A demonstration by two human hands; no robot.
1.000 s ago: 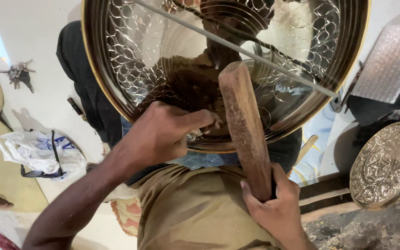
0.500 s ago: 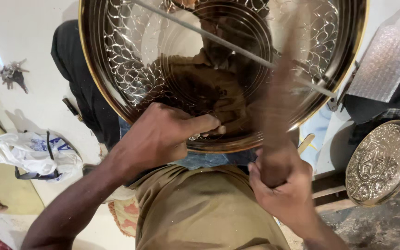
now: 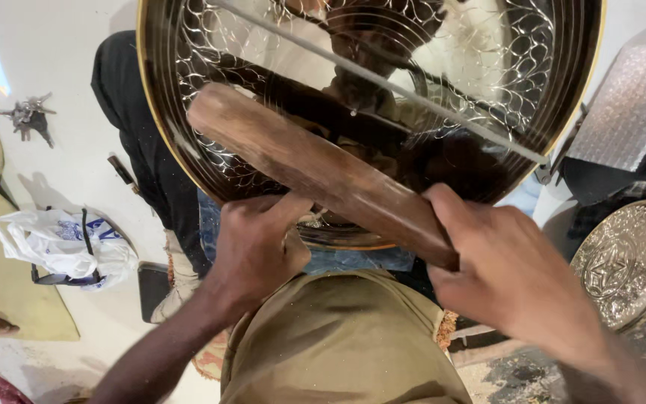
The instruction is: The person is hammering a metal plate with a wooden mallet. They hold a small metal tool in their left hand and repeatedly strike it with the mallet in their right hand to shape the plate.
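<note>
A large round polished metal tray with an engraved scale pattern [image 3: 487, 90] fills the upper view, its lower rim resting just above the person's lap. The left hand [image 3: 259, 251] is closed at that lower rim, fingers curled against the metal. The right hand [image 3: 510, 277] grips the thick end of a brown wooden mallet [image 3: 315, 168], which lies slanted across the tray's face. A thin metal rod [image 3: 413, 93] crosses the tray. To the right, near the edge, sits a smaller silver embossed round plate [image 3: 626, 262]. To the left, on the pale floor [image 3: 69, 75], lies a white plastic bag [image 3: 61, 243], with open floor around it.
</note>
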